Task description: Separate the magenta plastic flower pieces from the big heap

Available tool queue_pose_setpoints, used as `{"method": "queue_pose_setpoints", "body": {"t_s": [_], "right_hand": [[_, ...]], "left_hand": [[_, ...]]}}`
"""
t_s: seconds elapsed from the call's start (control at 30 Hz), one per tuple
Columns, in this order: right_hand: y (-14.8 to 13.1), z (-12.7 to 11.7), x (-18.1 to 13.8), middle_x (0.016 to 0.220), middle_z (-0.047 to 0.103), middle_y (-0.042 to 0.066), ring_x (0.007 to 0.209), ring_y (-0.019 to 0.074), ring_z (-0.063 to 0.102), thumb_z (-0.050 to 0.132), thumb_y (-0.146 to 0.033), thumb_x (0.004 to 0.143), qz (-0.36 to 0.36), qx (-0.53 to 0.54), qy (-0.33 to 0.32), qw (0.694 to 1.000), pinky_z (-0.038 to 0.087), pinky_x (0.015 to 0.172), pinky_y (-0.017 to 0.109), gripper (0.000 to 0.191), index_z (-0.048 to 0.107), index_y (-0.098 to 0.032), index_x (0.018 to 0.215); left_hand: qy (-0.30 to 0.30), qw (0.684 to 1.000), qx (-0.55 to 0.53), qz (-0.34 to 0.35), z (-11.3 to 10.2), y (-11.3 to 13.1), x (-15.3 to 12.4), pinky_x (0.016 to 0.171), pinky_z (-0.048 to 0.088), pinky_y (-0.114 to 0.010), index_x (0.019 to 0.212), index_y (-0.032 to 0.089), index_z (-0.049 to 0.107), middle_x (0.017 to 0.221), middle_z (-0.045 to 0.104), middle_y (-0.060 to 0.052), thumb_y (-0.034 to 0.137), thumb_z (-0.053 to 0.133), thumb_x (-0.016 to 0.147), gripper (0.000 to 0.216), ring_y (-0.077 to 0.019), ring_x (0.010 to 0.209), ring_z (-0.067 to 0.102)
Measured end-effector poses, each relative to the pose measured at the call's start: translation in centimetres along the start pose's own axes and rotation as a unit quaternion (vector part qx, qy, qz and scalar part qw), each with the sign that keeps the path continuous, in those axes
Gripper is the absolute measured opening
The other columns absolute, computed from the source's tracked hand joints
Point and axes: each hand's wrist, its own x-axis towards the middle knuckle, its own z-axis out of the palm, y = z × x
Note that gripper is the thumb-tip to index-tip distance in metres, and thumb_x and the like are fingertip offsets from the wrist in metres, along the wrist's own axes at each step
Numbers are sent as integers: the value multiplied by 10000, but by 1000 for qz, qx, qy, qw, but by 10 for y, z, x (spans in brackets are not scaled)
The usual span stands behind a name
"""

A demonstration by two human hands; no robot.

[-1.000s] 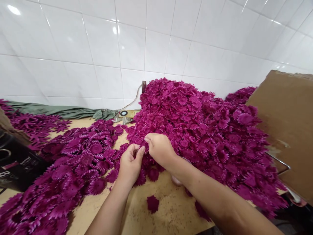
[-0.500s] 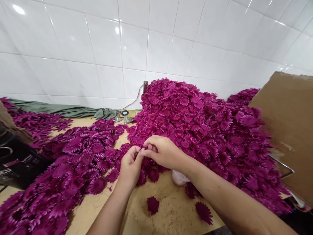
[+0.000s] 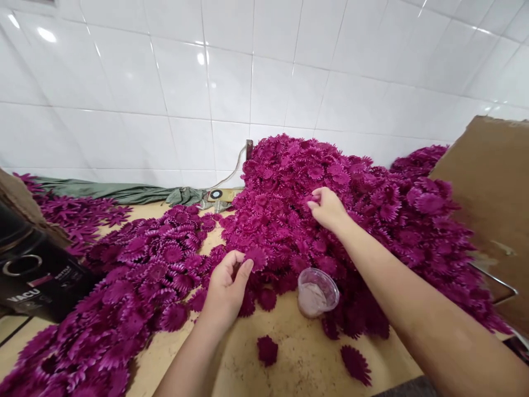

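My left hand pinches a magenta artificial flower with toothed petals between thumb and fingertips, in front of the tall pile. Farther up and to the right, my right hand is closed at the large pile of magenta flowers. Its fingertips pinch a magenta flower, mostly hidden by the fingers and blending with the pile. Between my forearms stands a clear plastic cup with a pale pinkish paste inside. Two single flowers, one smaller and darker and one wider, lie on the tabletop near me.
A second heap of flowers spreads along the left, beside a black canister. A cardboard sheet leans at the right, with a metal wire by it. Green cloth and a yellowish box lie against the tiled wall.
My hands were together and have parted. The right one has moved up and right to the large pile, uncovering the cup. My left hand stays low with a flower in it.
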Motion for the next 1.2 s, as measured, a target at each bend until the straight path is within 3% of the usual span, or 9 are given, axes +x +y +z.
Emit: {"method": "queue_pose_setpoints", "body": {"t_s": [0.1, 0.27, 0.4, 0.5, 0.6, 0.7, 0.9, 1.03, 1.2], "right_hand": [[-7, -3, -21, 1115, 506, 187, 1007, 259, 496, 623, -187, 649, -98, -1, -26, 995, 364, 892, 387, 500, 500, -75, 1120], [-42, -9, -82, 783, 573, 41, 750, 153, 525, 553, -288, 748, -216, 99, -165, 957, 417, 728, 307, 128, 604, -171, 740], [-44, -7, -99, 654, 503, -12, 597, 99, 450, 625, -328, 690, -165, 164, -306, 923, 372, 574, 242, 199, 515, -166, 655], [-34, -3, -94, 584, 470, -46, 541, 78, 410, 658, -409, 638, -84, 258, -469, 840, 335, 531, 225, 305, 476, -166, 661], [-29, -2, -89, 552, 447, -67, 517, 61, 379, 666, -495, 578, -61, 351, -527, 772, 305, 520, 216, 394, 465, -162, 642], [-32, -4, -89, 528, 434, -78, 500, 54, 368, 672, -476, 568, -54, 393, -483, 780, 292, 516, 210, 382, 468, -157, 622], [-36, 0, -79, 451, 406, -85, 444, 61, 355, 581, -216, 687, -29, 331, -365, 870, 280, 488, 210, 190, 448, -167, 561], [-15, -8, -50, 444, 380, -84, 451, 65, 335, 519, -82, 699, 51, 230, -103, 966, 270, 498, 210, 240, 405, -175, 509], [-6, -29, -41, 450, 469, -58, 442, 72, 445, 465, -78, 737, 97, 278, -154, 943, 350, 503, 206, 206, 425, -172, 558]], "left_hand": [[-12, 999, -30, -30, 8, 0, 3, 570, 381, -230, 657, 179, 543, 577, 489, 39, 352, 629, 598, 202, -111, 577, 445], [-17, 996, -62, -65, 14, -4, 2, 469, 311, -201, 558, 175, 495, 482, 438, 65, 423, 653, 583, 295, -77, 469, 364], [-5, 996, -65, -58, 14, -6, 0, 445, 265, -190, 486, 176, 429, 446, 381, 76, 483, 651, 588, 393, -64, 446, 304], [-19, 995, -77, -56, 16, -6, -2, 465, 276, -195, 487, 172, 441, 458, 387, 67, 539, 619, 605, 425, -70, 464, 317], [-41, 994, -88, -58, 15, -4, -5, 467, 274, -203, 510, 172, 453, 474, 396, 60, 582, 575, 628, 443, -77, 472, 323], [-50, 994, -81, -52, 11, 1, -7, 470, 275, -205, 544, 179, 451, 495, 390, 64, 567, 579, 635, 419, -80, 479, 316], [-36, 998, -23, -35, 9, 8, -9, 458, 253, -211, 550, 191, 436, 488, 343, 75, 522, 611, 615, 380, -80, 465, 271], [2, 999, -32, -9, -6, 5, -15, 474, 266, -199, 578, 187, 441, 521, 351, 70, 507, 602, 649, 365, -80, 491, 285], [-4, 997, -68, -41, -21, 5, -19, 489, 294, -190, 607, 184, 446, 549, 373, 63, 499, 609, 660, 358, -81, 513, 307]]}}
